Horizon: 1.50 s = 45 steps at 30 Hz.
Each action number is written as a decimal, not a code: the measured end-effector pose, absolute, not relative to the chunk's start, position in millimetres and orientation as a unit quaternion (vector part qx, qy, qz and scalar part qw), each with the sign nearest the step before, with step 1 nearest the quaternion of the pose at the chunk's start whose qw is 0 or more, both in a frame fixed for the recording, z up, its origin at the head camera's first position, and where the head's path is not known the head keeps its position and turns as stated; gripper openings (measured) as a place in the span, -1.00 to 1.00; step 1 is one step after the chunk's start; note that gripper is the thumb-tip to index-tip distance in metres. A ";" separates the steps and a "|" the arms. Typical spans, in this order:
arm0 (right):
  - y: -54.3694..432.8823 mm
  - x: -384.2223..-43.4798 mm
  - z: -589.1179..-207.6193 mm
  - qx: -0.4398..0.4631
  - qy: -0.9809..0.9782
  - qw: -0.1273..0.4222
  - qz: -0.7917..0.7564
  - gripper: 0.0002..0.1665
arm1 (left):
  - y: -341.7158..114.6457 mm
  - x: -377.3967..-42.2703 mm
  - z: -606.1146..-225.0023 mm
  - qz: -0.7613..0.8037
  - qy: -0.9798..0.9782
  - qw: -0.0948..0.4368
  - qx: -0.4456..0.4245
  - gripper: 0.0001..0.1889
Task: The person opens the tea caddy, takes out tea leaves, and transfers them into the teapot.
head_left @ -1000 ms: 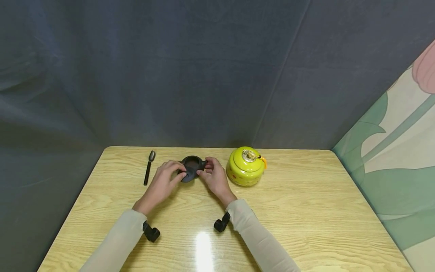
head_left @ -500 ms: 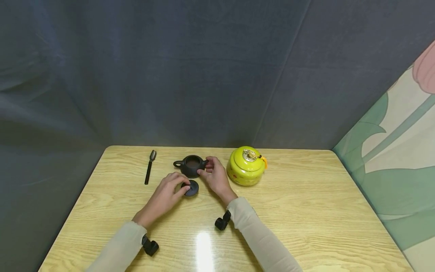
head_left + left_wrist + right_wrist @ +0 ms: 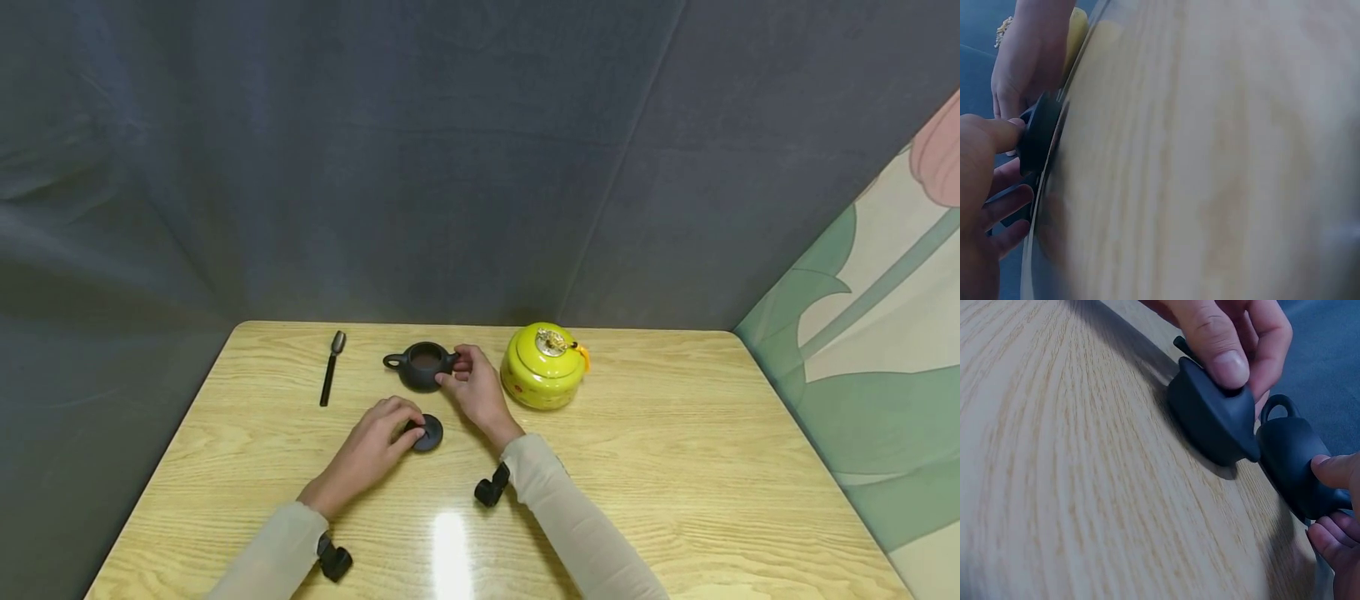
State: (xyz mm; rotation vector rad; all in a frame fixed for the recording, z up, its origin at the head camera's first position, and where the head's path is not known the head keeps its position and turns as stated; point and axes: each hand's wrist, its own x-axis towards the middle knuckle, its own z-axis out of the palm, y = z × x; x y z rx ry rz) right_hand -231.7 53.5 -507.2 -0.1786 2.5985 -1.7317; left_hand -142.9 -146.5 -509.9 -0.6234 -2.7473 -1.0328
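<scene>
The small dark teapot [image 3: 420, 379] stands uncovered on the table, its handle to the left and its spout to the right. My right hand [image 3: 480, 398] holds the pot on its spout side, thumb against the body. Nearer to me, my left hand [image 3: 375, 442] pinches the round dark lid [image 3: 430, 434] from above. In the right wrist view the lid [image 3: 1210, 419] is slightly tilted, very low over the wood; whether it touches is unclear. That view also shows the teapot [image 3: 1294, 459] with the right thumb on it.
A yellow-green lidded jar [image 3: 543, 371] with a gold knob and orange tassel stands just right of the right hand. A small dark-handled scoop [image 3: 332, 371] lies at the left. Behind the wooden table [image 3: 675, 467] hangs a dark curtain [image 3: 450, 167].
The left hand has brought the lid off the teapot's front side, towards me and slightly right. The right hand and the teapot have stayed nearly still.
</scene>
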 end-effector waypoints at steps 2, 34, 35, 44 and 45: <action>53.5 -231.5 -507.6 -0.057 0.832 0.008 -0.552 -0.30 | -146.2 -141.7 -511.3 -0.343 -0.912 0.074 -0.211 -0.91; 52.3 -231.2 -511.0 -0.057 0.836 -0.002 -0.545 -0.28 | -145.9 -137.5 -511.9 -0.338 -0.915 0.069 -0.207 -0.87; 52.5 -231.5 -511.0 -0.057 0.835 -0.001 -0.547 -0.28 | -145.8 -137.7 -512.0 -0.338 -0.916 0.069 -0.207 -0.86; 54.1 -231.4 -510.3 -0.063 0.834 -0.006 -0.547 -0.28 | -146.1 -136.2 -509.1 -0.340 -0.917 0.064 -0.199 -0.85; 54.0 -231.4 -510.1 -0.063 0.834 -0.006 -0.548 -0.28 | -146.4 -136.0 -508.4 -0.342 -0.917 0.064 -0.198 -0.84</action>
